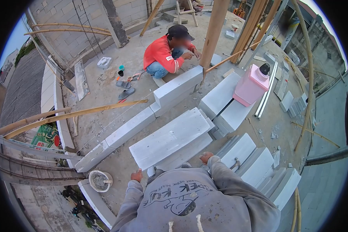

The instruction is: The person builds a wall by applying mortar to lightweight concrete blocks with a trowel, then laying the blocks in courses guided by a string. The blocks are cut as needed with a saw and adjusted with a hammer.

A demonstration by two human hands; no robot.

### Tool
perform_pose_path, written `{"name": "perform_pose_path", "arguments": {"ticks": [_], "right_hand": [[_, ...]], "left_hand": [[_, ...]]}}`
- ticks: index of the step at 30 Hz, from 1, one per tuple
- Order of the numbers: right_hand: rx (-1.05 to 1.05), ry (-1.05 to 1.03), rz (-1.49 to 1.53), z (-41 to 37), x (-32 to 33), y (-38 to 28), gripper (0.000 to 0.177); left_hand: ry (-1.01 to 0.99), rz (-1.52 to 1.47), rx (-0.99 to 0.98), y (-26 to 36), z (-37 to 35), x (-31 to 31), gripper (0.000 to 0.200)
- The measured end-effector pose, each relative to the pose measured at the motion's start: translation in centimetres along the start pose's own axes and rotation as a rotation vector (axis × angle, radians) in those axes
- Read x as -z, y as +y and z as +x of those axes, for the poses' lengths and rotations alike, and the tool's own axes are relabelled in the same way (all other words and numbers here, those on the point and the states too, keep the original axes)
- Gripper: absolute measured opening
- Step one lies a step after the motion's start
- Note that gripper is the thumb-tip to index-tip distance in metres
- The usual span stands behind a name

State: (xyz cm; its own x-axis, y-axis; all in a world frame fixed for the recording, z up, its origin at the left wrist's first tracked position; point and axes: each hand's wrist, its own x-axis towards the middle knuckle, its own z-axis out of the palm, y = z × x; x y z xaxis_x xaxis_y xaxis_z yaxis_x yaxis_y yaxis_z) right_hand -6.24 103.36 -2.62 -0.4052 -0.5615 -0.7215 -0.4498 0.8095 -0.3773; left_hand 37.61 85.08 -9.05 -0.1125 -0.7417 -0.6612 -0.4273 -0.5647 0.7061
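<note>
A long white lightweight concrete block (170, 137) lies in front of me on top of another white block (187, 152). My left hand (136, 175) is just below the top block's near left corner, its fingers curled with the thumb side up; I cannot tell what is in its grasp. Beyond the lower block's right end, my right hand (206, 157) is closed, and nothing shows in it. To its right a hammer (236, 164) rests on a stack of white blocks (239, 149).
A low block wall (129, 125) runs diagonally ahead, with a string beside it. Behind it a person in red (162, 54) squats by a wooden post (212, 34). A mortar bucket (100, 181) stands left; a pink jerrycan (251, 86) sits on blocks. Bamboo poles (73, 114) cross the left edge.
</note>
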Motion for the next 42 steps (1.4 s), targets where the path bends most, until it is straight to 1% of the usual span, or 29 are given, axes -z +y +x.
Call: {"name": "perform_pose_path", "arguments": {"ticks": [3,6,11,14,16,18,21,24,26,29,31,32,36,37,38,39,40,41,42], "right_hand": [[-0.006,-0.016,0.005,0.6,-0.3,0.6,0.032],[-0.024,0.014,0.024,1.0,-0.7,1.2,0.032],[-0.073,0.003,0.085,-0.2,0.0,0.4,0.031],[-0.062,0.007,0.065,0.1,-0.3,0.7,0.031],[-0.055,0.01,0.096,0.6,-0.7,1.2,0.031],[-0.047,0.016,0.127,0.9,-0.8,1.4,0.032],[-0.023,-0.023,0.028,-0.2,0.2,0.2,0.032],[0.012,-0.025,0.038,0.3,0.0,0.6,0.033],[-0.038,-0.027,-0.015,-0.6,0.7,-0.4,0.034],[-0.025,0.003,-0.04,0.5,-0.2,0.3,0.036],[-0.045,-0.014,-0.057,-0.1,0.3,-0.3,0.039],[-0.068,-0.028,-0.073,-1.1,1.0,-1.1,0.042],[-0.108,0.022,0.013,-3.3,2.2,-2.3,0.047],[-0.033,-0.017,-0.094,-3.0,2.3,-2.2,0.049],[0.045,-0.059,-0.205,-2.7,2.3,-2.0,0.051],[0.039,-0.05,-0.195,-2.0,1.9,-1.3,0.051],[-0.011,-0.048,-0.135,-1.7,1.4,-0.9,0.051],[-0.06,-0.049,-0.077,-1.2,1.0,-0.5,0.051],[-0.061,-0.046,-0.07,-0.8,0.6,0.0,0.051]], "left_hand": [[-0.012,0.006,-0.002,-0.1,0.4,0.1,0.031],[-0.025,0.027,0.0,-0.1,0.7,0.2,0.031],[-0.056,0.01,0.0,0.3,0.6,0.0,0.031],[-0.023,0.033,0.0,1.1,-0.2,-0.4,0.03],[0.012,0.112,-0.022,1.4,-0.5,-0.5,0.031],[-0.003,0.097,-0.023,1.2,-0.2,-0.3,0.032],[-0.029,0.071,-0.008,0.3,0.7,-0.1,0.033],[-0.024,0.058,0.008,1.1,-0.1,-0.3,0.034],[-0.01,0.057,0.01,1.4,0.0,-0.4,0.033],[-0.028,0.1,-0.013,1.2,0.0,-0.3,0.033],[0.022,-0.037,-0.051,0.9,-0.1,-0.5,0.038],[-0.002,-0.025,-0.061,0.9,0.1,-0.7,0.038],[-0.015,0.008,0.043,1.3,0.1,-0.3,0.032],[-0.032,0.019,0.031,1.7,0.0,-0.3,0.032],[-0.046,0.031,0.061,1.7,0.0,-0.2,0.033],[-0.056,0.041,0.091,1.7,0.2,-0.2,0.033],[-0.057,0.043,0.106,1.8,0.3,-0.2,0.033],[-0.06,0.049,0.101,1.8,0.5,-0.2,0.033],[-0.057,0.089,0.093,1.9,0.7,-0.1,0.034]]}}
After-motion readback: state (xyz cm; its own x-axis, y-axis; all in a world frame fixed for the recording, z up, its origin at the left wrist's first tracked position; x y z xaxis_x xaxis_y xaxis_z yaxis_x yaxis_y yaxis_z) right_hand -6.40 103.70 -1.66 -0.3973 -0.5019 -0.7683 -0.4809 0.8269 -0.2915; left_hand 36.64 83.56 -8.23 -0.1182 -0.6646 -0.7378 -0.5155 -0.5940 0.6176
